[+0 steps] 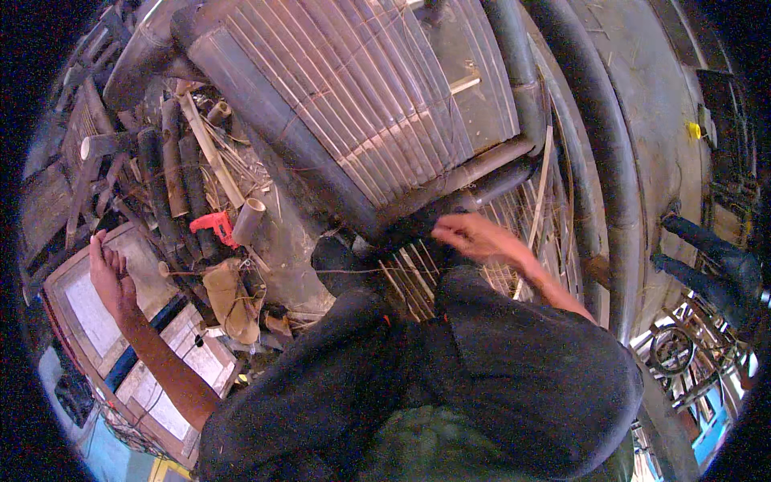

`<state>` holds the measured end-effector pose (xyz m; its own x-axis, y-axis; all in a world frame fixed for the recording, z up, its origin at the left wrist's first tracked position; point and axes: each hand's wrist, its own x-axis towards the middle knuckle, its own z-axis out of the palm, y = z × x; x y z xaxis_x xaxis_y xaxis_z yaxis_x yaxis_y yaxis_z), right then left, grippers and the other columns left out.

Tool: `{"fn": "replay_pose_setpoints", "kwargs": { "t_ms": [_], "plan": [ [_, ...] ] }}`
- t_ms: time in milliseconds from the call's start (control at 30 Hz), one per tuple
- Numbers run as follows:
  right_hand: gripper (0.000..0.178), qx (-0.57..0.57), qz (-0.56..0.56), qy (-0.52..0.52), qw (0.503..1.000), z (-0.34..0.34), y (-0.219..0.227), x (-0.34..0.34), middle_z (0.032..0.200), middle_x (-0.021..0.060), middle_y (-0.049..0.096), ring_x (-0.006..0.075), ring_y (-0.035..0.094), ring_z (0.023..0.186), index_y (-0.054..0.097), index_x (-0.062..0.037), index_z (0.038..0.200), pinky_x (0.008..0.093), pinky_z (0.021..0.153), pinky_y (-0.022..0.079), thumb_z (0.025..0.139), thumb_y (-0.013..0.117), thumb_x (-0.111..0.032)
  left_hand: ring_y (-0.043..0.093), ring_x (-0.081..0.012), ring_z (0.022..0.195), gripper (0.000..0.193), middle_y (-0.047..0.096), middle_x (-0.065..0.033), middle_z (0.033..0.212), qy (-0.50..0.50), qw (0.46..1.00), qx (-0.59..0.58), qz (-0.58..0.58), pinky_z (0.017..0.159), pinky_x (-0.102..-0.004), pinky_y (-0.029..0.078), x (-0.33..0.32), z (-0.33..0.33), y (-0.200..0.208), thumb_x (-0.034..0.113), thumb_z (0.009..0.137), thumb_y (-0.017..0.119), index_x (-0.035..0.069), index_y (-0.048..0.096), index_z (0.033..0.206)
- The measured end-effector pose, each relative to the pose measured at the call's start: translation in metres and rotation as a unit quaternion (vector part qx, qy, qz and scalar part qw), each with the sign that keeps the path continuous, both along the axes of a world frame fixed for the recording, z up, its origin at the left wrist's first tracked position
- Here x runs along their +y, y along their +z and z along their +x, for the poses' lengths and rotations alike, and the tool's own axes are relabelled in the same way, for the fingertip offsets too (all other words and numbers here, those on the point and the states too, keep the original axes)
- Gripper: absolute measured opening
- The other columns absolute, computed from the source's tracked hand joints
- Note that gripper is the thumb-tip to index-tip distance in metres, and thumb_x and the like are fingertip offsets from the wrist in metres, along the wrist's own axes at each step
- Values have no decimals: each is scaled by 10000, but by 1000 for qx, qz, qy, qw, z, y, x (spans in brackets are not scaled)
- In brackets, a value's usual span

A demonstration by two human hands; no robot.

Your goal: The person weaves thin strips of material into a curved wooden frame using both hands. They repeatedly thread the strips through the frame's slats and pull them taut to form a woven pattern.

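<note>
Raised at the left, my left hand [112, 273] has its fingers loosely bent and apart, with nothing visible in it. It is over a pale-panelled wooden board [88, 297]. My right hand [478, 238] is at the near end of a large bamboo frame [361, 104], fingers drawn together; anything between them is too small to make out. Long thin slats fill this frame between thick dark poles. A thin strand [321, 271] stretches across from the left toward my knees. Whether either hand holds it cannot be told. More slats [409, 277] show between my legs.
A red power tool [215, 227] lies on the left beside a short bamboo piece [250, 217] and several dark bamboo poles [173, 161]. Thick curved poles [598, 120] run along the right. Farther right, a person's dark-clothed legs [699, 241] show near a wheel-like metal part [673, 349].
</note>
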<state>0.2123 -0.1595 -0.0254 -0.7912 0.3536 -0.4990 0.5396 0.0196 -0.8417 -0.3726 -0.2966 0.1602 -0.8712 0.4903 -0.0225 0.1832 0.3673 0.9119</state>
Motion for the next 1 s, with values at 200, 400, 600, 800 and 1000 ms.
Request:
{"fn": "replay_pose_setpoints", "kwargs": {
  "t_ms": [200,400,600,800,1000],
  "plan": [
    [358,78,-106,119,984,-24,-3,-37,743,164,547,248,541,693,536,-17,926,389,663,431,1007,444,-353,256,-25,522,293,272,76,628,-15,992,89,-86,457,-193,231,-48,-35,-27,285,992,493,44,620,1102],
    [357,88,-147,-13,985,-23,-1,-12,748,13,517,117,471,743,538,-22,883,325,656,414,1008,455,-345,260,-41,453,309,313,73,584,64,982,124,-129,413,-206,240,-111,-78,-67,314,991,481,73,649,1085],
    [350,111,19,7,994,-43,24,17,673,32,478,141,447,649,540,14,866,335,606,403,991,493,-310,271,-49,403,329,302,68,510,194,949,114,-223,371,-243,241,-189,-102,-94,352,978,491,95,679,1059],
    [320,80,-57,-79,992,-33,28,24,674,-5,480,98,425,629,588,-11,898,286,569,374,982,522,-313,287,-32,427,291,322,70,548,197,967,47,-153,384,-232,255,-185,-83,-106,351,973,515,118,687,1000],
    [309,-26,-138,-221,965,20,58,41,666,-81,444,28,374,609,611,-82,849,212,531,309,976,535,-353,325,-12,476,266,394,75,619,13,995,-14,-99,416,-197,267,-92,-30,-107,318,981,516,94,646,1042]
  ]
}}
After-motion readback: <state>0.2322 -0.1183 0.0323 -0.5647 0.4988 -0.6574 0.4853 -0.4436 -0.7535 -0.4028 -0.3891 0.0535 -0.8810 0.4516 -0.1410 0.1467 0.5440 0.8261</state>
